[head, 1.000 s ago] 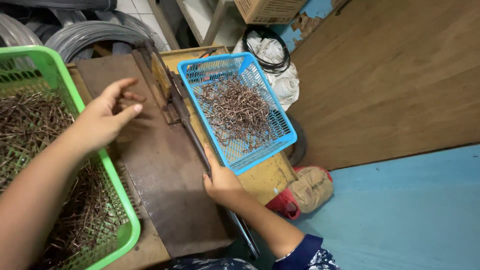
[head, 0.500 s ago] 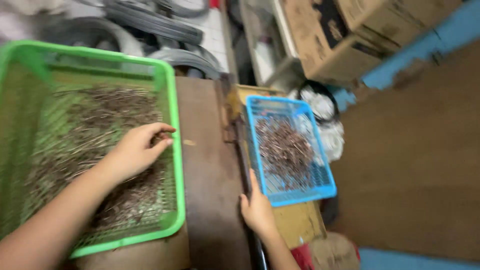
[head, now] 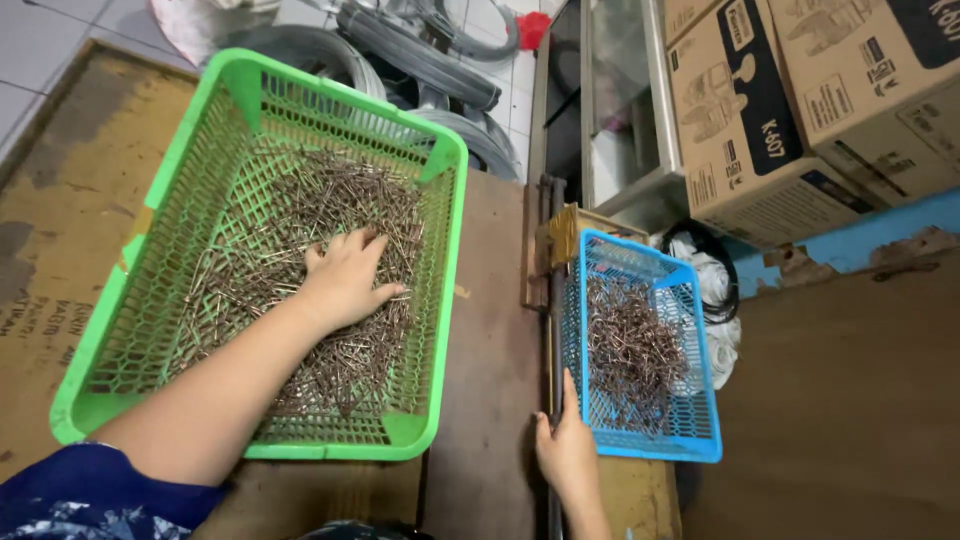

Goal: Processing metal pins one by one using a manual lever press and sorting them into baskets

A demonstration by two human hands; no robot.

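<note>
The left hand (head: 345,280) lies palm down inside the green basket (head: 150,205), which fills the left and centre of the frame. Its fingers are spread and slightly curled over a heap of thin brown metal pins (head: 300,215) that covers most of the basket floor; whether any pins are pinched beneath the palm cannot be told from this angle. The forearm runs down to the lower left corner, where a dark blue sleeve (head: 70,495) shows.

The right hand (head: 568,450) sits at the bottom centre, fingers extended upward and loosely together, resting against the dark metal bar (head: 548,330) just beside the near left corner of the blue basket (head: 700,450). It seems to grip nothing. That smaller basket, right of centre, holds a tangled pile of similar pins (head: 630,350), perhaps bent ones.

Both baskets stand on a worn brown worktop (head: 495,330), with the bar running between them. At the top of the frame lie coils of grey wire (head: 430,70); at the upper right stand stacked cardboard boxes (head: 790,110). A brown wooden panel (head: 850,400) fills the lower right.
</note>
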